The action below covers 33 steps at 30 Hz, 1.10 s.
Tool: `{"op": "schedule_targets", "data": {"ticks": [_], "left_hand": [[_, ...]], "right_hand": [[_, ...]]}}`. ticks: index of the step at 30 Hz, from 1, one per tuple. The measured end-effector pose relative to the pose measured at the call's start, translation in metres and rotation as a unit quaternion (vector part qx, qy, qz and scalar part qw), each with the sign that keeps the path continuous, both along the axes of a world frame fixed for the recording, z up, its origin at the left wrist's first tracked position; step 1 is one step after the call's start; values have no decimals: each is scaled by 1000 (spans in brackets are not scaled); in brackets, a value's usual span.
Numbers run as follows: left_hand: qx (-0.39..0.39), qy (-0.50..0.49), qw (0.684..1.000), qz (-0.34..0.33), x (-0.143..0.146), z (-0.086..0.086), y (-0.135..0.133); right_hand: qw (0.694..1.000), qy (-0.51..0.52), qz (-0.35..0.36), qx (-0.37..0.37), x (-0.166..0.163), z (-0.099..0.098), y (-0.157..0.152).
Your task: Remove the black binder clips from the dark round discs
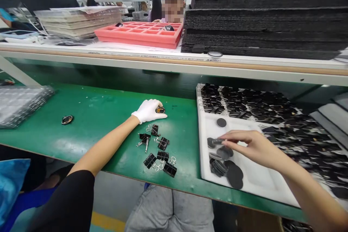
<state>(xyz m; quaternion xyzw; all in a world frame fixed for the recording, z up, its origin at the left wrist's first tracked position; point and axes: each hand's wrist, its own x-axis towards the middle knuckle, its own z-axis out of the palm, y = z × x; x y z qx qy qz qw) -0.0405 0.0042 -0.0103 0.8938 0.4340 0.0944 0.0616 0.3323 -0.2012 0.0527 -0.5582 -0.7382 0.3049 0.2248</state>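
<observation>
My left hand [149, 111], in a white glove, is closed around a small round part [160, 110] with a black rim and a gold-coloured inside, on the green table. Over the white foam tray at the right, my bare right hand [248, 146] pinches a thin dark disc [217, 141] between thumb and fingers. Beneath and beside it lie several loose black discs [234, 175], some overlapping; one disc [221, 122] rests apart, farther back. Several black binder clips [163, 143] are scattered on the table between my hands. A similar round part [67, 119] lies alone at the left.
The white foam tray [205, 123] also holds many rows of black binder clips [244, 101]. A white shelf edge [163, 66] crosses above the table, carrying a pink compartment tray [136, 40] and stacked black foam [261, 21]. A person [172, 1] sits beyond. Clear plastic trays [24, 105] stand left.
</observation>
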Motion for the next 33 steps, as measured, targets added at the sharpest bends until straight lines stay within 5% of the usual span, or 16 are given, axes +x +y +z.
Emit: {"op": "schedule_targets", "data": {"ticks": [6,13,20,28,33], "left_hand": [[1,-6,998,-61,3,0,-5],[15,18,998,-53,-2,0,-11],[-4,-13,992,-128,-6,-8,-7],[-2,-28,991,-133,-2,-12,-3],[-1,-25,990,-138,-1,-11,-2]], "right_hand": [[987,32,-57,146,-51,11,45],[957,-67,132,251,-112,-16,107],[943,-130,227,206,-133,-44,122],[998,20,19,58,-147,-53,130],[996,-16,34,86,-147,-60,140]]}}
